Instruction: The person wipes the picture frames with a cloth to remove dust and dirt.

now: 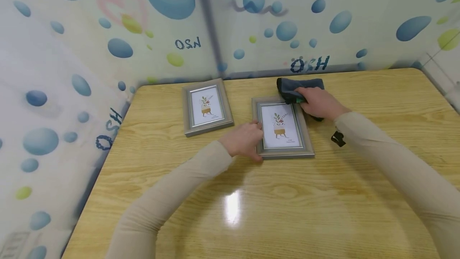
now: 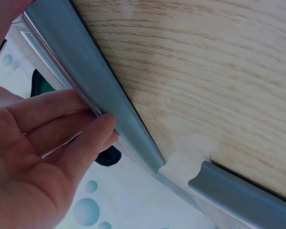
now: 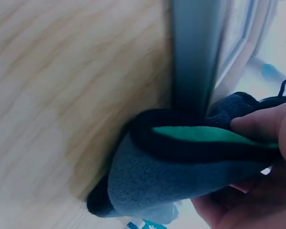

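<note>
A silver-grey picture frame lies face up on the table, showing a print of a potted plant. My left hand grips its left side, thumb at the near left corner; in the left wrist view the fingers bend over the moulding. A folded grey-blue cloth with black edging and a green inner side is pinched in my right hand. The cloth overlaps the frame's far right corner. From the right wrist view, the folded cloth sits against the frame's outer edge, thumb on top.
A second, matching picture frame lies to the left, slightly turned. The wooden table meets a wall with blue bubble prints at its far edge. A small black piece shows beside the right sleeve.
</note>
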`<move>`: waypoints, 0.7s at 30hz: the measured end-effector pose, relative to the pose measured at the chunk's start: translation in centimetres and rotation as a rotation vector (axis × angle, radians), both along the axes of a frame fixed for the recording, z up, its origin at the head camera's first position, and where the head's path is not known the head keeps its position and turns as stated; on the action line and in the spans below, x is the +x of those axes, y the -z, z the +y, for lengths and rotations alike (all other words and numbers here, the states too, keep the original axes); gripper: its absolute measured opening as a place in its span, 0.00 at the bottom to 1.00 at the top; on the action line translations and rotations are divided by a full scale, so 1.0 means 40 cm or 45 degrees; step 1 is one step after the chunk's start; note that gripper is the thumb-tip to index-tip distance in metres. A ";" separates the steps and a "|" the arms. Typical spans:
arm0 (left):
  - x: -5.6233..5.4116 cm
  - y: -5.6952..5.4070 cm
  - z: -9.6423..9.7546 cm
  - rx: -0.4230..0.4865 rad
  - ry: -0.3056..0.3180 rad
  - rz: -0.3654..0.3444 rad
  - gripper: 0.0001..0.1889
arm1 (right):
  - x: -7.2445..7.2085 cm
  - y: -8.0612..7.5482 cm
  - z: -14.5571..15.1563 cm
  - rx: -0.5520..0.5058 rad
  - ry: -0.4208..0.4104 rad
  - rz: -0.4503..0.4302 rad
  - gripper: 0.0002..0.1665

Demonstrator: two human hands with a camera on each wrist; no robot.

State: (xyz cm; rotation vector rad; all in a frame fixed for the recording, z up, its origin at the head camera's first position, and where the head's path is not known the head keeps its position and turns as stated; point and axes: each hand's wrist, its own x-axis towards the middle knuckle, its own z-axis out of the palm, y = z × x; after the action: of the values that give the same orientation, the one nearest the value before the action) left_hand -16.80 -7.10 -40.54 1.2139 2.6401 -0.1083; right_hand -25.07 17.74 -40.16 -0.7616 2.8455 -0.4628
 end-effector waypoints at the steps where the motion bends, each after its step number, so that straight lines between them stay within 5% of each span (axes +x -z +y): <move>1: 0.000 0.000 0.000 0.000 0.001 0.001 0.24 | -0.003 -0.002 -0.001 -0.006 0.007 -0.010 0.26; 7: 0.002 -0.003 0.004 -0.015 -0.004 0.007 0.24 | 0.006 -0.017 -0.002 -0.036 0.032 -0.082 0.20; 16: 0.013 0.001 0.009 -0.038 -0.023 0.001 0.25 | 0.171 -0.046 0.010 -0.005 -0.072 -0.200 0.20; 21: 0.007 0.002 0.011 -0.043 -0.008 0.035 0.25 | 0.176 -0.045 0.007 -0.020 -0.017 -0.165 0.18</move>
State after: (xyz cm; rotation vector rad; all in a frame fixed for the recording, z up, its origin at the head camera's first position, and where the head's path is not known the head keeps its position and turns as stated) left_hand -16.52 -6.65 -40.63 1.2015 2.6547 -0.1687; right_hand -18.02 18.03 -38.36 -0.7252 2.7184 -0.5132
